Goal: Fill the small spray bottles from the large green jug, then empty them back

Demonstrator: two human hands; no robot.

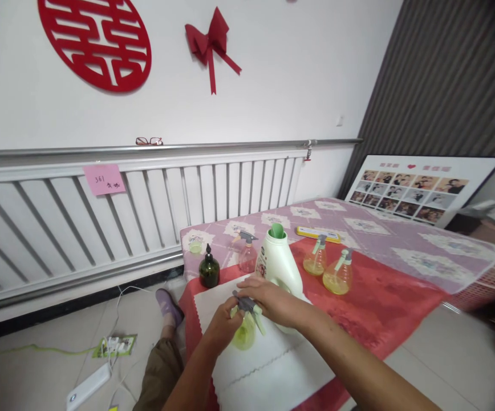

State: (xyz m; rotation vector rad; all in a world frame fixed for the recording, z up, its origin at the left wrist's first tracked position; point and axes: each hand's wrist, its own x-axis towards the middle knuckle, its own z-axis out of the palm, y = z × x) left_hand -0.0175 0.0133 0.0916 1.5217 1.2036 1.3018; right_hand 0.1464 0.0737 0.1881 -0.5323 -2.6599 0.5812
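A yellow-green spray bottle (243,337) with a grey and pale green trigger head stands on a white cloth (268,368). My left hand (224,324) is closed around the bottle's neck, just under the head. From the other side my right hand (268,294) grips the trigger head, its fingers partly hiding it. Right behind my right hand stands a pale green jug (284,260) with a green spout in its open mouth. To the left are a dark green pump bottle (209,269) and a clear pinkish spray bottle (248,257).
Two spray bottles with yellow liquid, one (315,261) beside the other (338,278), stand on the red cloth (384,297). A yellow-edged box (318,234) lies behind them. A small green cap (195,247) sits at the table's left corner. A radiator (217,194) runs along the wall.
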